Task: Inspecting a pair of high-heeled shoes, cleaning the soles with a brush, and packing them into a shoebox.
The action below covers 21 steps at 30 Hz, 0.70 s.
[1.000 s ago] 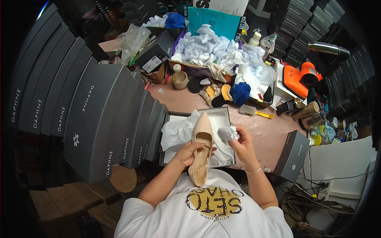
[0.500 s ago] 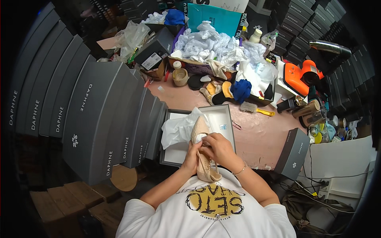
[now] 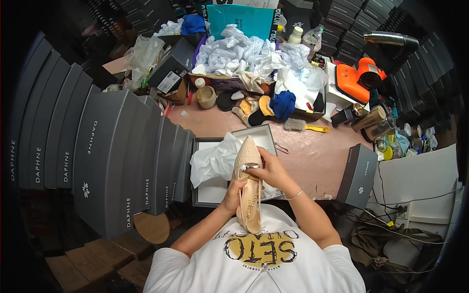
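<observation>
A beige pointed-toe shoe point(image 3: 249, 155) is held between both hands, toe pointing away from me and its insole facing up. My left hand point(image 3: 233, 195) grips the shoe's left side near the middle. Around the front part is my right hand point(image 3: 267, 168), its thumb at the shoe's opening, where a bit of white stuffing shows. Beneath the shoe lies an open grey shoebox point(image 3: 266, 131), with white tissue paper point(image 3: 212, 158) spilling over its left part.
Stacked dark grey shoeboxes point(image 3: 105, 166) line the left side. A single shoebox point(image 3: 359, 176) stands at the table's right edge. Farther back are a yellow-handled brush point(image 3: 312, 128), a blue cloth point(image 3: 282, 105), a bottle point(image 3: 205, 95), heaped crumpled paper point(image 3: 234, 53) and an orange device point(image 3: 349, 80).
The shoe has turned so its insole faces up. My right hand has shifted from the opening toward the shoe's right side. The whole view has shifted slightly.
</observation>
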Each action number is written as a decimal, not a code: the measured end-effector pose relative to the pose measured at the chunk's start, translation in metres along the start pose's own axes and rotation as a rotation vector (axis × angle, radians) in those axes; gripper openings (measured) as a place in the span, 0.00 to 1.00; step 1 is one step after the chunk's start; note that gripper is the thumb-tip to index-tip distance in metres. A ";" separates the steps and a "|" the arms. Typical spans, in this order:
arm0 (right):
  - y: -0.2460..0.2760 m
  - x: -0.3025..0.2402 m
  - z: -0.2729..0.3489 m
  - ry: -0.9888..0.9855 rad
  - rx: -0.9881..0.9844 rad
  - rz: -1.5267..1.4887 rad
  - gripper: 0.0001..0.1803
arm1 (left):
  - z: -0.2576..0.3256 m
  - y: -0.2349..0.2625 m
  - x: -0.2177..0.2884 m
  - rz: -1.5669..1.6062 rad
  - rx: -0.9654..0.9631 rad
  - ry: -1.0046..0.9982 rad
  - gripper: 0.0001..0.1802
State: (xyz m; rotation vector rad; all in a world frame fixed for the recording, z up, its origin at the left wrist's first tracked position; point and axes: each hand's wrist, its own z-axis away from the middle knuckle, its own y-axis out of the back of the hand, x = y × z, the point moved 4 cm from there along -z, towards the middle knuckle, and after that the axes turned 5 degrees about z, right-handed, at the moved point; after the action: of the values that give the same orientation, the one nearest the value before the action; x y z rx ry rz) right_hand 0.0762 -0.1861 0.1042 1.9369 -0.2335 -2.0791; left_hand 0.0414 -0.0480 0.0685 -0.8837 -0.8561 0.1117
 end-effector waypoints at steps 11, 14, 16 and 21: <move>0.015 -0.002 0.001 -0.090 0.028 -0.373 0.24 | 0.006 0.017 0.000 0.308 0.009 0.260 0.23; 0.018 0.011 0.022 -0.119 0.155 -0.354 0.21 | 0.001 0.035 0.016 0.541 0.057 0.145 0.23; 0.013 0.009 0.034 -0.059 0.165 -0.216 0.17 | -0.003 0.042 0.019 0.476 0.161 0.126 0.22; -0.011 -0.076 0.047 0.243 -0.112 0.157 0.16 | -0.007 0.052 0.018 0.281 0.237 0.017 0.21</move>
State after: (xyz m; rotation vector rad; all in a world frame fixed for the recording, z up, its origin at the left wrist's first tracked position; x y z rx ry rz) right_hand 0.0327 -0.1556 0.1768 2.0104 -0.2049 -1.7033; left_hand 0.0710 -0.0107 0.0395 -0.7757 -0.6825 0.4408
